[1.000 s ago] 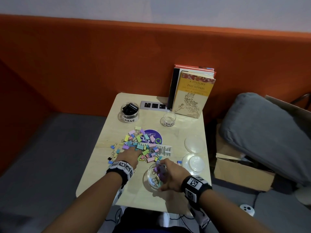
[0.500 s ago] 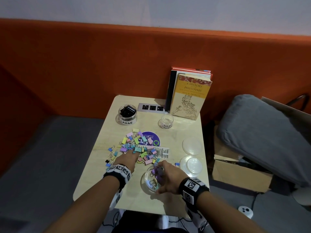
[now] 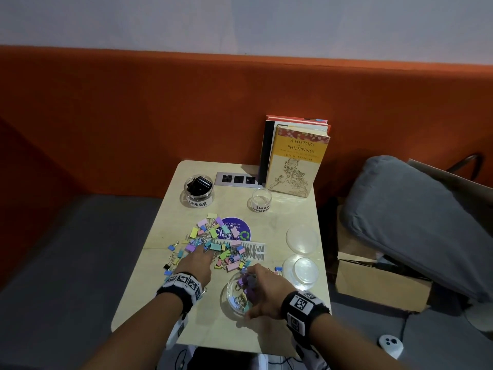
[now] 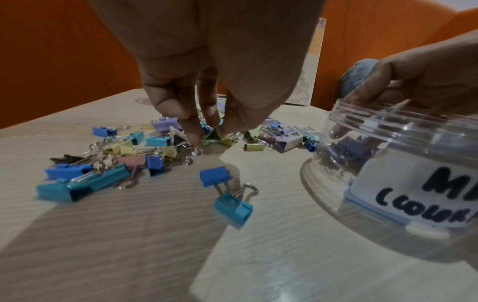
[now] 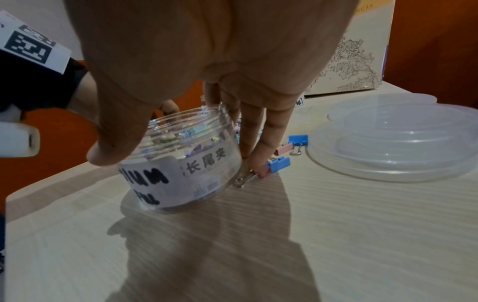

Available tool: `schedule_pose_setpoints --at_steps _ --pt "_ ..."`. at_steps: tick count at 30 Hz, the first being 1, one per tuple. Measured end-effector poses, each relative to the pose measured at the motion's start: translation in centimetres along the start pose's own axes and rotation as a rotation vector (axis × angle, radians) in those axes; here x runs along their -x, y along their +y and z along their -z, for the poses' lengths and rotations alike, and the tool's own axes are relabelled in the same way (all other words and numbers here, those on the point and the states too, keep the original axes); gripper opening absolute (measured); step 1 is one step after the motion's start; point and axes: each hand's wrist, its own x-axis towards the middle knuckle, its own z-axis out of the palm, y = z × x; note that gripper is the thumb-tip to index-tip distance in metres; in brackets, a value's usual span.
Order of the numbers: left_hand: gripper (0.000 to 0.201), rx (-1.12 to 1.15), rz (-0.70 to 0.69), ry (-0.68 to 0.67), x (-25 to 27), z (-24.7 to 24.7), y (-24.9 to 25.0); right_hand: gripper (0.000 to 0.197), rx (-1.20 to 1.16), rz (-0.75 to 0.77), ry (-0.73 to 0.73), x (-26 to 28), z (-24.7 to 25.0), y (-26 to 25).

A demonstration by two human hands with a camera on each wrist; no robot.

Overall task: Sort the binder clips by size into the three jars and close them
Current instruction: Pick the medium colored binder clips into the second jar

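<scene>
Left hand point(image 3: 198, 263) down in the near edge of the clip pile point(image 3: 213, 243), fingertips point(image 4: 227, 127) pinching a yellow clip point(image 4: 225, 138). Right hand point(image 3: 262, 291) wrapped round the open medium jar point(image 5: 186, 163) just beside the pile, thumb and fingers gripping its sides. Both on the table point(image 3: 288, 217); lids point(image 3: 301, 268) right of the jar.

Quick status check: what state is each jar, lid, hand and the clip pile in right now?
Large jar: open, holds black clips.
Small jar: open, looks empty.
Medium jar: open, partly filled.
Lids: off, on table.
Clip pile: unsorted.
Left hand: pinching a clip.
Right hand: gripping medium jar.
</scene>
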Motion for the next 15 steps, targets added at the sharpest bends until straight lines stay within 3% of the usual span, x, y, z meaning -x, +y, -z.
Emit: schedule_pose_setpoints --at_steps 15 --pt "0.038 -0.051 -0.008 -0.037 0.2 -0.9 -0.8 0.102 0.042 0.022 0.014 0.3 0.0 -0.2"
